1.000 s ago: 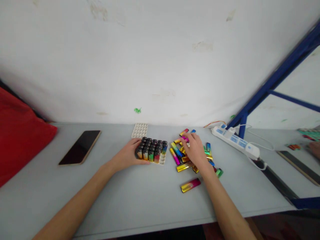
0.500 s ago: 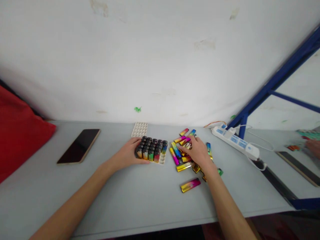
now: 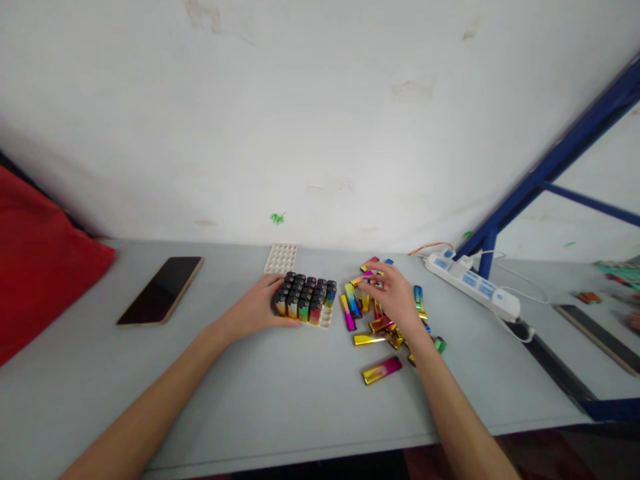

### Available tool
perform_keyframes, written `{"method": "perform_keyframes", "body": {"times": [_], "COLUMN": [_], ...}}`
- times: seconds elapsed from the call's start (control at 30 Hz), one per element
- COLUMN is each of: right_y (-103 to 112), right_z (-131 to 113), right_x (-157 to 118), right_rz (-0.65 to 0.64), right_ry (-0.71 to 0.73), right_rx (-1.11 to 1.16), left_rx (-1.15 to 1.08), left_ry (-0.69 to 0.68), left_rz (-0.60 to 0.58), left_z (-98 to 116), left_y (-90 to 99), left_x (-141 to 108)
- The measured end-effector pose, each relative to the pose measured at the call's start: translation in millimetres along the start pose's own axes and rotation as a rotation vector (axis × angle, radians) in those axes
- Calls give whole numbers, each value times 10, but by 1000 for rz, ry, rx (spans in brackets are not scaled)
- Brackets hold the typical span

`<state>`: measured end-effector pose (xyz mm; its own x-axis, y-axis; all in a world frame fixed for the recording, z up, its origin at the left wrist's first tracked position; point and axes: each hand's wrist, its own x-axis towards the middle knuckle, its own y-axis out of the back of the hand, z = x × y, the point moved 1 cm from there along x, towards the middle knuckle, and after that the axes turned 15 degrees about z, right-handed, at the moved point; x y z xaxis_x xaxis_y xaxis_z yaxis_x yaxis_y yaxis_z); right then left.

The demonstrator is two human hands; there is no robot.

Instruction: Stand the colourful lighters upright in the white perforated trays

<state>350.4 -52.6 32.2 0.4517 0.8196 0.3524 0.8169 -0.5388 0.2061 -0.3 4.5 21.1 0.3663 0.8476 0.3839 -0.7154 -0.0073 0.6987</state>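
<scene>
My left hand (image 3: 261, 303) is wrapped round the left side of a block of lighters (image 3: 305, 293) with black tops and shiny coloured bodies. They stand upright in rows in a white tray (image 3: 325, 319), whose front right pockets show bare. My right hand (image 3: 391, 293) is over a loose heap of metallic, rainbow-coloured lighters (image 3: 353, 301) to the right of the tray. Its thumb and fingers are pinched on a yellow-and-pink lighter (image 3: 357, 281) at the heap's left side. The hand hides part of the heap. One gold-and-magenta lighter (image 3: 382, 371) lies apart, nearer the front edge.
Behind the filled tray lies another white pocketed tray (image 3: 280, 259). A phone (image 3: 161, 291) rests on the left, beside a red cloth item (image 3: 45, 260). On the right are a white power strip (image 3: 473, 283) with cables and a blue metal frame (image 3: 550, 163).
My right hand has drawn back slightly out of the heap, and a lighter shows at its fingertips. Some lighters under it have shifted. My left hand stays on the tray.
</scene>
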Motion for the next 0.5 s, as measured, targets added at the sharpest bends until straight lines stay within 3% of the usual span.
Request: {"method": "perform_keyframes", "body": {"times": [0.13,0.33,0.5], "right_y": [-23,-93,-243], "right_z": [-109,-352,-465], "right_x": [-16,-126,-269], "right_rz": [3,-125,-257], "right_ry": [-129,-327,-360], "right_rx": [108,419,508], "left_rx": [4,-3,18], "left_ry": [13,4,11], "left_rz": [-1,-5,-1], "left_z": [18,21,12], "left_y": [11,17,19], "left_x": [-5,7,6]}}
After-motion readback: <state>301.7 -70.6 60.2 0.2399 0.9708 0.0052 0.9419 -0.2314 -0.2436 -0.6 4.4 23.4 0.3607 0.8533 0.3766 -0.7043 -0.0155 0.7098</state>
